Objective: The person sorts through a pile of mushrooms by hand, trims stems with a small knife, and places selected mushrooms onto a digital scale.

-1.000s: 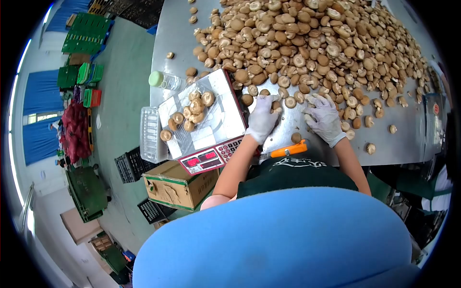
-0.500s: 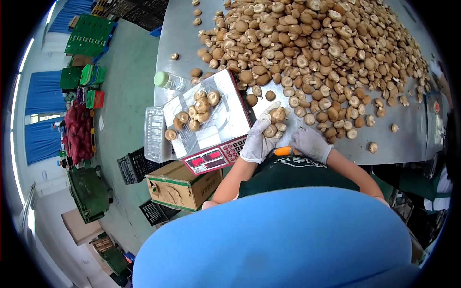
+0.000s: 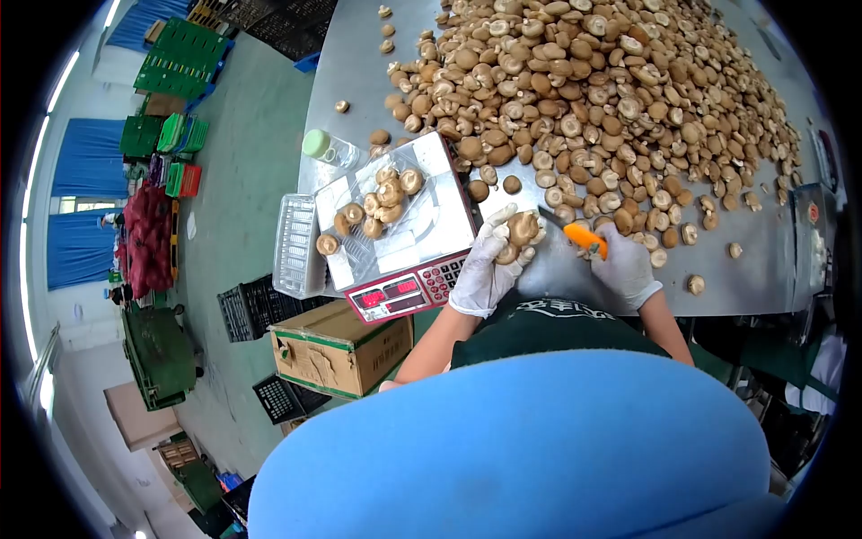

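My left hand (image 3: 485, 272), in a pale glove, is closed around a few brown shiitake mushrooms (image 3: 522, 228) at the table's near edge. Gloved as well, my right hand (image 3: 626, 267) grips the orange handle of a small knife (image 3: 585, 238). Its dark blade points left toward the held mushrooms, with a gap between them. Left of my left hand is a digital scale (image 3: 429, 202) with red lit digits. On it lies a clear plastic tray (image 3: 409, 235) with several mushrooms (image 3: 389, 192) inside. A large heap of mushrooms (image 3: 575, 99) covers the far side of the table.
A stack of clear trays (image 3: 298, 247) sits at the scale's left, and a green-lidded jar (image 3: 329, 147) behind it. Below the metal table (image 3: 359, 67) stand a cardboard box (image 3: 346, 349) and black crates (image 3: 256, 307). Loose mushrooms (image 3: 695, 284) lie at right.
My right hand has moved right, and the knife, formerly low between my hands, is now raised with its blade toward the left. My left hand still holds mushrooms. The view has shifted slightly.
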`<state>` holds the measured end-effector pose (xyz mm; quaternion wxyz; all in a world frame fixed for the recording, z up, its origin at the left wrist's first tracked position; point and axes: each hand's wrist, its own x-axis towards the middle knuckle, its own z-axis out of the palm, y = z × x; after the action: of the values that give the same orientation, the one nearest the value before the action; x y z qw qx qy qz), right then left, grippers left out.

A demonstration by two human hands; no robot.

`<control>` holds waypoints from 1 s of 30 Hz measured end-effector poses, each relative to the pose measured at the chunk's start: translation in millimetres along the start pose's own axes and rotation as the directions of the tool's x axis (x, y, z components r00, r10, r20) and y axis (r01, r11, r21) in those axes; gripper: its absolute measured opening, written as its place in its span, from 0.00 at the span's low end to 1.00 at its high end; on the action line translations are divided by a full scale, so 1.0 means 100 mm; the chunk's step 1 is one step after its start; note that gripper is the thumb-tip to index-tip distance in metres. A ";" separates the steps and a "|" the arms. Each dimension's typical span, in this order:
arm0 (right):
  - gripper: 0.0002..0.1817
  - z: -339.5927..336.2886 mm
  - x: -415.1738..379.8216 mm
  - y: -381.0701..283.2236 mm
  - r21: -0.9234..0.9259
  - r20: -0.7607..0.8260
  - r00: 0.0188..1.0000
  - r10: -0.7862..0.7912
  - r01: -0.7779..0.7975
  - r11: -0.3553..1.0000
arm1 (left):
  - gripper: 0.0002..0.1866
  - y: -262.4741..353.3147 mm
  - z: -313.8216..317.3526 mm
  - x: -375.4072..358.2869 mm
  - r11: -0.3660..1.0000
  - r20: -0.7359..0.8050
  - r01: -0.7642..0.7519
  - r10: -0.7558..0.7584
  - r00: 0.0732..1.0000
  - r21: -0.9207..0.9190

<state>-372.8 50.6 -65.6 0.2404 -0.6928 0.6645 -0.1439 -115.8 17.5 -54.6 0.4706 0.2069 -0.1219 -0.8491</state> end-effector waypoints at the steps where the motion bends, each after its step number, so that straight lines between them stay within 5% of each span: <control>1: 0.18 -0.06 -0.02 0.00 0.037 -0.056 0.998 0.039 -0.037 0.999 | 0.28 -0.02 -0.02 0.01 1.000 0.007 0.004 -0.004 1.000 0.002; 7: 0.17 -0.19 -0.14 -0.15 0.259 -0.091 0.996 -0.022 0.045 0.965 | 0.33 -0.05 0.13 0.02 0.936 -0.069 -0.048 0.077 0.995 0.348; 12: 0.12 -0.05 -0.10 -0.33 0.302 -0.155 0.962 -0.225 0.263 0.916 | 0.30 -0.10 0.11 0.01 0.907 -0.065 -0.040 0.074 0.995 0.419; 19: 0.09 0.00 -0.05 -0.34 0.243 -0.128 0.968 -0.215 0.241 0.940 | 0.21 -0.14 0.08 -0.04 0.903 -0.069 -0.040 0.077 0.995 0.427; 21: 0.10 0.19 -0.02 -0.10 0.450 -0.022 0.990 0.138 -0.113 0.886 | 0.25 -0.12 0.05 -0.06 0.935 -0.015 -0.058 0.067 0.998 0.349; 25: 0.14 0.20 0.01 0.38 0.474 -0.049 0.953 0.298 -0.241 0.847 | 0.25 -0.12 0.06 -0.07 0.851 0.041 -0.173 0.176 0.984 0.495; 27: 0.14 -0.10 -0.12 -0.03 0.365 -0.061 0.997 0.051 -0.025 0.931 | 0.25 -0.17 0.07 -0.03 0.766 -0.009 -0.247 0.313 0.950 0.593; 30: 0.14 -0.12 -0.13 -0.32 0.384 -0.039 0.994 -0.098 0.105 0.917 | 0.26 -0.25 0.12 0.00 0.651 0.021 -0.279 0.375 0.927 0.706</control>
<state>-352.5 62.0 -36.8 0.3577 -0.6640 0.5887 -0.2906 -139.7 30.8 -53.8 0.5095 0.3967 -0.4377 -0.6256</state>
